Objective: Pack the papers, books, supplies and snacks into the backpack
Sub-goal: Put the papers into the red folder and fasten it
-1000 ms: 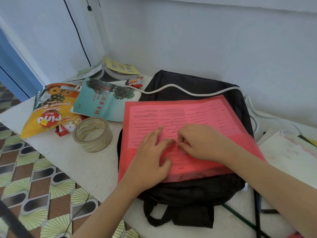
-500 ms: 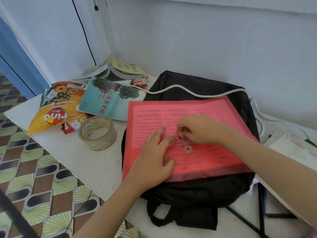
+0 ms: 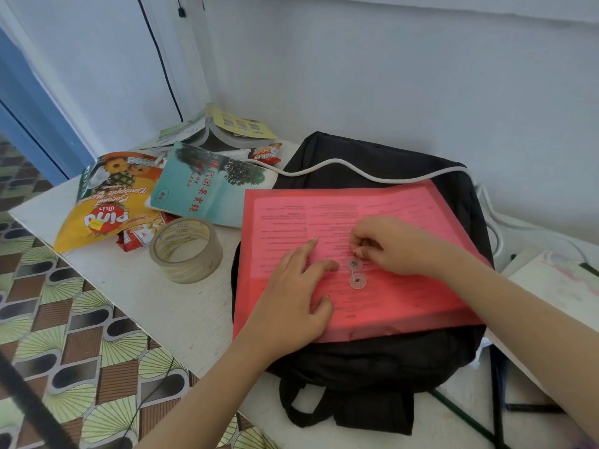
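A red see-through folder [image 3: 405, 205] with printed papers inside lies flat on top of the black backpack [image 3: 372, 367]. My left hand [image 3: 291, 306] presses on the folder's left half with straight fingers. My right hand [image 3: 395, 244] has its fingers curled and pinches the closure string just above two clear button discs [image 3: 356, 280] on the folder's flap. The backpack's opening is hidden under the folder.
On the white table [image 3: 146, 296] to the left lie a clear tape roll [image 3: 186, 251], a yellow pineapple snack bag [image 3: 107, 202], red snack packets [image 3: 139, 236], a teal book [image 3: 210, 186], an open book [image 3: 227, 128] and a small snack [image 3: 265, 152]. A white cable [image 3: 356, 176] crosses the backpack. Papers [image 3: 557, 286] lie at right.
My right hand has lifted back from the flap, uncovering first one, then both clear discs. The left hand stays pressed on the folder.
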Demonstrator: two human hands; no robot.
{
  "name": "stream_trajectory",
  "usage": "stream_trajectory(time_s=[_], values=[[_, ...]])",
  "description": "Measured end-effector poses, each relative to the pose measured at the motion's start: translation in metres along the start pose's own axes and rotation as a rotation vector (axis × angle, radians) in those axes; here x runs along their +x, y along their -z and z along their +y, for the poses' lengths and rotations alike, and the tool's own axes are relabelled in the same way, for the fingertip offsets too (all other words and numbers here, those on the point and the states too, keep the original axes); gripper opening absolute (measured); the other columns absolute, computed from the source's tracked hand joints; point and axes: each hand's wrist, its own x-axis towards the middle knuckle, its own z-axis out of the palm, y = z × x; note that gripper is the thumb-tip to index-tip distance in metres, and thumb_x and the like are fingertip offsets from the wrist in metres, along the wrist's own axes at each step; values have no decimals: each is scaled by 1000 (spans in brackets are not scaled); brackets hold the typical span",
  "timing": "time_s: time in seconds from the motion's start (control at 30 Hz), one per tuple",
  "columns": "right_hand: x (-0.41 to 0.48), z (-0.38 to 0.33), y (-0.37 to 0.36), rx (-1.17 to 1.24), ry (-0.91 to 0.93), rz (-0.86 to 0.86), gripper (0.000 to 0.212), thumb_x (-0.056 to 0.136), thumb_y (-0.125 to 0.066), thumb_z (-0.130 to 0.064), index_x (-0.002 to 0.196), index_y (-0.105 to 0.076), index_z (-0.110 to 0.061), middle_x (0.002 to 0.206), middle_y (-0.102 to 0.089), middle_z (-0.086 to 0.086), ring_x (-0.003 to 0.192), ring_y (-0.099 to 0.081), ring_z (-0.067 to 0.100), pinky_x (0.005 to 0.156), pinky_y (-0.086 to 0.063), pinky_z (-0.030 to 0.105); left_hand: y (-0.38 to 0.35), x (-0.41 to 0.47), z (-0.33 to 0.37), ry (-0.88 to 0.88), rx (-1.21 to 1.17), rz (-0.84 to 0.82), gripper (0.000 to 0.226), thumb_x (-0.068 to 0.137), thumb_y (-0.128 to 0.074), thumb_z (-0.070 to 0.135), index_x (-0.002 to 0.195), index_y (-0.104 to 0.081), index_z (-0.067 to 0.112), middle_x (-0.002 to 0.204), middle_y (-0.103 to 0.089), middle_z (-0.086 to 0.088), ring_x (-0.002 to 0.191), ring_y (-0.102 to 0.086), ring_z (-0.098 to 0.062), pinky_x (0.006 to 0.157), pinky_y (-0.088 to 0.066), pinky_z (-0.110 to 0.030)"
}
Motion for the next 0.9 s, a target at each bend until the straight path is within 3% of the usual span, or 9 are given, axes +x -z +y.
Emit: stream_trajectory(time_s=[0.17,0.3,0.43,0.53,0.67,0.77,0.9], values=[[-14,-1,3,-28,5,50,19,92,-48,-13,100,-65,-19,93,-52,-11,91,-52,11,80,-40,25,0,1,0,1,21,-9,52,76,-36,40,125,-51,29,150,-27,1,135,-23,-10,109,-16,-24],[-37,10,14,4,-111,122,24,92,-52,-20,112,-64,-26,114,-54,-5,106,-51,14,96,-40,32,1,0,0,-2,32,-26,50,80,-42,35,128,-50,29,150,-27,4,135,-20,-9,109,-12,-22],[-66,22,14,-77,-426,199,54,89,-55,-35,139,-37,-30,141,-38,9,128,-38,27,106,-34,40,4,1,-2,-20,52,-48,54,80,-36,41,131,-47,32,149,-29,6,134,-21,-7,107,-10,-19],[-83,19,6,-27,-576,232,66,89,-55,-41,146,-24,-30,142,-37,15,128,-39,31,102,-36,40,7,1,-3,-41,80,-79,61,78,-27,49,134,-44,31,150,-28,5,135,-21,-9,108,-11,-21],[-96,13,5,125,-543,326,68,85,-64,-27,143,-31,-31,138,-45,10,124,-44,27,95,-35,31,10,2,-8,-93,167,-127,67,78,-27,64,136,-40,33,152,-24,5,137,-20,-13,109,-10,-24],[-99,16,10,281,-587,333,62,77,-73,-19,131,-47,-35,130,-50,6,113,-50,25,87,-36,28,15,3,-15,-127,171,-140,67,77,-35,68,134,-43,33,150,-28,5,136,-24,-13,108,-14,-24],[-108,16,21,803,-490,416,41,75,-71,1,98,-66,-33,110,-61,3,88,-63,21,73,-52,32,25,4,-27,-150,113,-145,61,73,-48,65,127,-50,36,146,-35,9,133,-28,-8,106,-18,-23]])
